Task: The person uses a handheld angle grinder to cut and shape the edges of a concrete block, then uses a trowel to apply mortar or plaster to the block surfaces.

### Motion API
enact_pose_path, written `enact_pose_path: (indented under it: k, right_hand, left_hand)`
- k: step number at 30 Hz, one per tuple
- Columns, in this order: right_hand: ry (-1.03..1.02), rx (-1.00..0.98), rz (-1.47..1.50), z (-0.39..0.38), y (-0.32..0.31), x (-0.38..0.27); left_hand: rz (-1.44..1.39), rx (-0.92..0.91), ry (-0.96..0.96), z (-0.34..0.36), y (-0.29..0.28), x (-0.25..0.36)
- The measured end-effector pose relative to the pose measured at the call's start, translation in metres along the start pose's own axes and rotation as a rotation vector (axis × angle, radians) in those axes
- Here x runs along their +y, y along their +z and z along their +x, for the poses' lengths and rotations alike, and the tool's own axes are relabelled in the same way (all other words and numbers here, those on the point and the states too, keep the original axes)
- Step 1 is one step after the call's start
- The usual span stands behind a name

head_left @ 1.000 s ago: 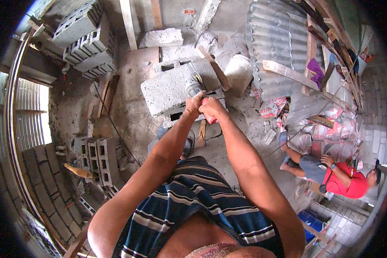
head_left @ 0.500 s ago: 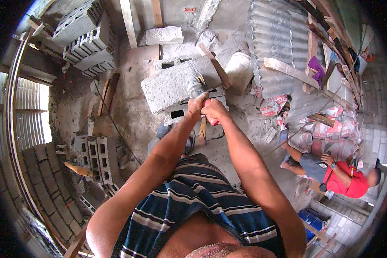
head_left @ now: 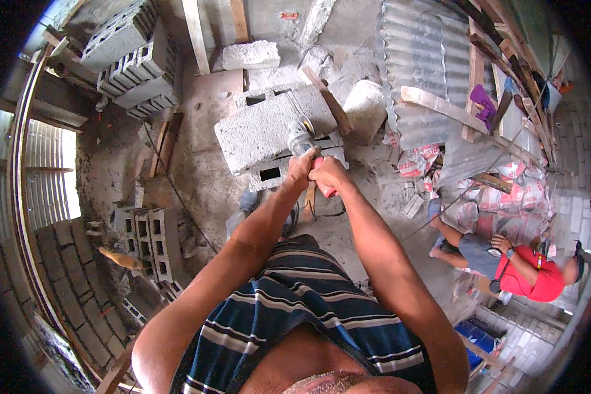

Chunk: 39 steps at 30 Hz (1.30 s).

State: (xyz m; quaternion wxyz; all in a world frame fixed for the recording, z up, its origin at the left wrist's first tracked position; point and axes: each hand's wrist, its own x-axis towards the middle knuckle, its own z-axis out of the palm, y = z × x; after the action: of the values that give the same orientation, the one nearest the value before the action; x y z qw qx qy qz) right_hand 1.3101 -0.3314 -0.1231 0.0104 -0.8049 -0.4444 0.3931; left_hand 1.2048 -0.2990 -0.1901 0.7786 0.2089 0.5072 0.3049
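Note:
Both my hands are closed on an angle grinder (head_left: 300, 133) with a silver head and a red body. My left hand (head_left: 303, 164) wraps the front part just behind the head. Beside it, my right hand (head_left: 330, 175) grips the red rear body. The grinder's disc end lies over the top of a grey concrete block (head_left: 253, 136), near its right part. A thin straight line runs across the block's face ahead of the disc. That block rests on other hollow blocks (head_left: 268, 177). Whether the disc touches the concrete I cannot tell.
Stacked hollow blocks (head_left: 134, 62) stand at far left, more blocks (head_left: 154, 240) at near left. A wooden plank (head_left: 328, 102) and white bucket (head_left: 364, 108) adjoin the work block. Corrugated sheets (head_left: 414, 72) and cement bags (head_left: 512, 197) lie right. A person in red (head_left: 532, 272) sits at right.
The grinder and both my hands have shifted slightly toward me along the block. The concrete block stays in place.

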Motion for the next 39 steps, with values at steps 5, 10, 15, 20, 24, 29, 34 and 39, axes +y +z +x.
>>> enact_pose_path:
  k: [5,10,15,20,24,29,34,39]
  right_hand:
    - [0.012,-0.011,0.002,-0.008,-0.004,0.005]
    - [-0.004,-0.04,0.015,-0.015,-0.002,0.004]
    - [0.03,-0.011,0.029,-0.012,0.002,0.013]
    - [-0.027,0.001,0.001,-0.007,0.014,0.026]
    - [-0.013,-0.014,0.028,-0.01,0.011,0.03]
    - [-0.017,-0.024,0.009,-0.011,0.014,0.029]
    - [-0.036,-0.004,0.036,-0.015,0.02,0.047]
    - [-0.016,0.001,0.045,-0.014,0.022,0.047]
  left_hand:
    - [-0.028,0.011,-0.051,-0.003,0.005,-0.009]
    - [-0.075,-0.004,-0.024,0.009,-0.001,-0.021]
    - [0.007,-0.022,0.087,-0.007,0.007,-0.021]
    - [0.067,-0.087,0.368,0.007,-0.001,-0.047]
    - [0.501,-0.137,0.392,0.014,-0.012,-0.062]
    - [0.337,-0.124,0.215,0.01,-0.012,-0.053]
    - [-0.006,0.095,0.005,-0.023,0.017,-0.031]
    - [-0.012,0.027,0.015,0.001,0.006,-0.055]
